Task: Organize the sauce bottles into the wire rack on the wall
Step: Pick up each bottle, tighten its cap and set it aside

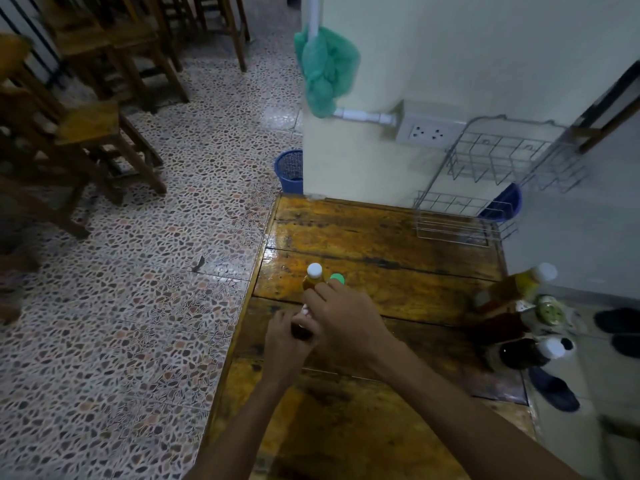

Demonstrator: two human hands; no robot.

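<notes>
A two-tier wire rack (498, 174) hangs on the wall at the table's far right corner, with nothing in it. On the wooden table (381, 237) stand an orange bottle with a white cap (313, 277) and a green-capped bottle (337, 279), mostly hidden behind my right hand (343, 320). My right hand reaches over to these two, fingers touching them. My left hand (287, 341) is closed around a dark bottle with a white cap (302, 327). Three more sauce bottles (516, 317) stand at the table's right edge.
A power socket (427, 131) sits on the wall left of the rack. A blue basket (290, 169) stands on the floor behind the table. Wooden chairs (86, 126) fill the left. Slippers (554, 389) lie on the floor at the right.
</notes>
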